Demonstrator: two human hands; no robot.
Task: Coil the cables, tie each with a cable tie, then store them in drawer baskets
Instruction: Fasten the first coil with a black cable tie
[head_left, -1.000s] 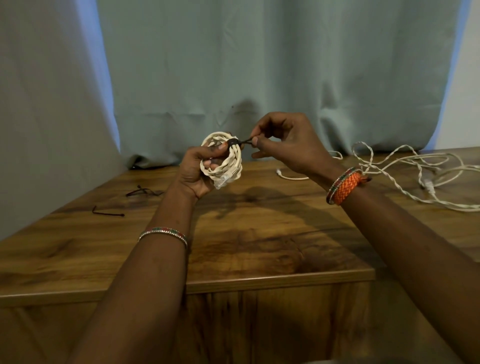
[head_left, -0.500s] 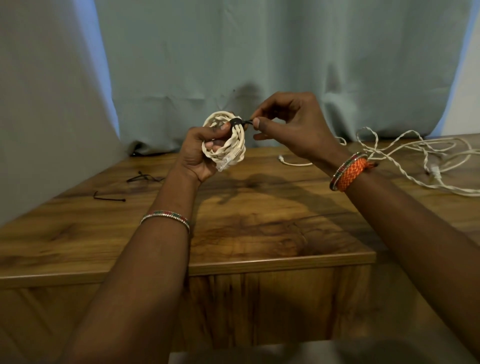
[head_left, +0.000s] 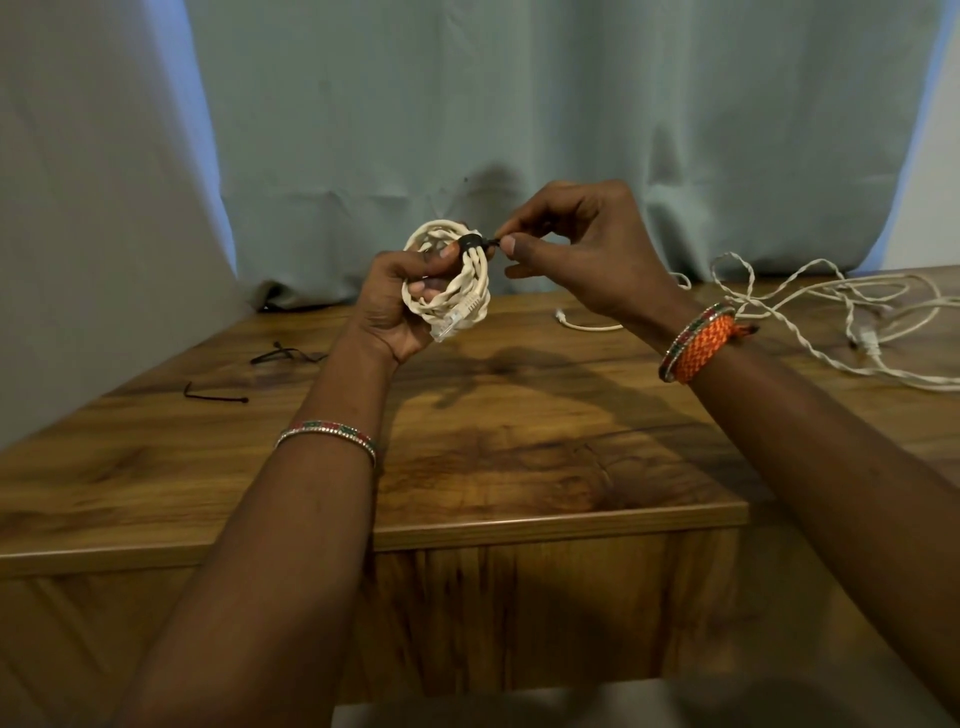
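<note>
A cream twisted cable coil (head_left: 470, 291) is held up above the wooden table (head_left: 519, 467), with a clear plug at its lower end. My left hand (head_left: 395, 306) grips the coil, fingers through its middle. A black cable tie (head_left: 474, 242) wraps the coil's top. My right hand (head_left: 576, 249) pinches the tie's tail between thumb and forefinger, just right of the coil.
Loose cream cables (head_left: 831, 317) lie tangled on the table's right. Two black cable ties (head_left: 215, 397) (head_left: 285, 355) lie at the left. A grey-green curtain (head_left: 519, 130) hangs behind. The table's front edge (head_left: 467, 535) runs below my forearms.
Both hands with the coil sit higher in view than a second ago, partly from the camera tilting. The tie's tail between my right fingers and the coil looks shorter.
</note>
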